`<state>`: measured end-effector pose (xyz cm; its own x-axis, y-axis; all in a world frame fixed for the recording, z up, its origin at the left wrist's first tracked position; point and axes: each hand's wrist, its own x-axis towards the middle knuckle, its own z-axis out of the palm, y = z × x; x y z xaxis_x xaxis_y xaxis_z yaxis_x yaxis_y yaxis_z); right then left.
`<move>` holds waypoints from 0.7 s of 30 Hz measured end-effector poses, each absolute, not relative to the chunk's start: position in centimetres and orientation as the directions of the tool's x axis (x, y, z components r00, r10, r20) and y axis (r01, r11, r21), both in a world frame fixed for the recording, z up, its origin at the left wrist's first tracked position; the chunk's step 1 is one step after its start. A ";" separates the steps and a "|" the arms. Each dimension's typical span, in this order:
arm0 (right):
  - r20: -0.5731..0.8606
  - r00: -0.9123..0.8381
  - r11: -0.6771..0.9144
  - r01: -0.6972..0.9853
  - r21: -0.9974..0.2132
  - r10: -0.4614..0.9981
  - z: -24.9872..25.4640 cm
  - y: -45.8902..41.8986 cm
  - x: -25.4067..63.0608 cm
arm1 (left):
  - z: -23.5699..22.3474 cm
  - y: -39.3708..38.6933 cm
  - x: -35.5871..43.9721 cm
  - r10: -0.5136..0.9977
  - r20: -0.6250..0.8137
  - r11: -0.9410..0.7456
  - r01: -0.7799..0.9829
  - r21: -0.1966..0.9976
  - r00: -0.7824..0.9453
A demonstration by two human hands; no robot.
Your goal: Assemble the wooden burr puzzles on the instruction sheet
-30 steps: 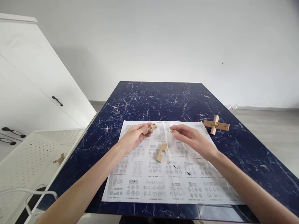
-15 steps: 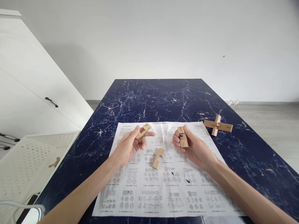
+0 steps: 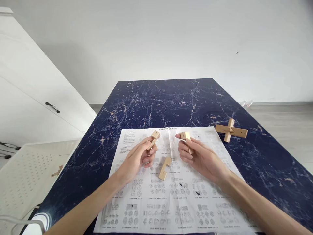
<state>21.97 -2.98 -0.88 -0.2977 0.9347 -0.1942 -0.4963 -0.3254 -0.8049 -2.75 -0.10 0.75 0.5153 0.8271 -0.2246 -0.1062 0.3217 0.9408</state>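
My left hand [image 3: 139, 155] is closed round a notched wooden puzzle piece [image 3: 155, 134], whose marked end sticks up past the fingers. In my right hand [image 3: 199, 153] is another notched wooden puzzle piece [image 3: 185, 135], gripped upright with a dark line on its top block. The two pieces are apart, held above a printed instruction sheet [image 3: 171, 195]. Between the hands, a third notched wooden piece [image 3: 163, 172] lies on the sheet. The fingers hide the lower parts of both held pieces.
A cross-shaped assembly of wooden pieces [image 3: 230, 130] sits on the dark blue marbled table [image 3: 156, 104], right of the sheet. At left stand a white perforated surface [image 3: 36, 169] with a small wooden piece [image 3: 57, 171] and a white cabinet [image 3: 36, 78]. A cable [image 3: 22, 220] runs at lower left.
Both hands have turned their pieces: the left one now points up more steeply, and the right one shows its top block instead of its notched side. The view has shifted slightly.
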 end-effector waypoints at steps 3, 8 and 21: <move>-0.121 -0.303 -0.196 -0.228 -0.954 0.945 -1.0 -3.2 21.9 | 0.6 -0.3 -2.8 0.817 -0.177 0.254 -0.068 0.965 0.549; 0.125 -0.164 0.189 0.472 -0.861 0.979 -2.6 -3.4 21.6 | 0.4 -0.1 -3.0 0.814 -0.150 0.213 -0.048 0.976 0.562; 0.433 -0.281 0.500 0.664 -0.556 0.856 -3.0 -3.5 21.5 | -0.1 0.8 -3.6 0.876 -0.171 0.176 0.031 0.984 0.451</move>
<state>21.54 -3.47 -2.98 -0.2814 0.8563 0.4332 0.6640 0.4996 -0.5563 -3.65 0.76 -0.06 0.4510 0.8760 -0.1711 0.0313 0.1761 0.9839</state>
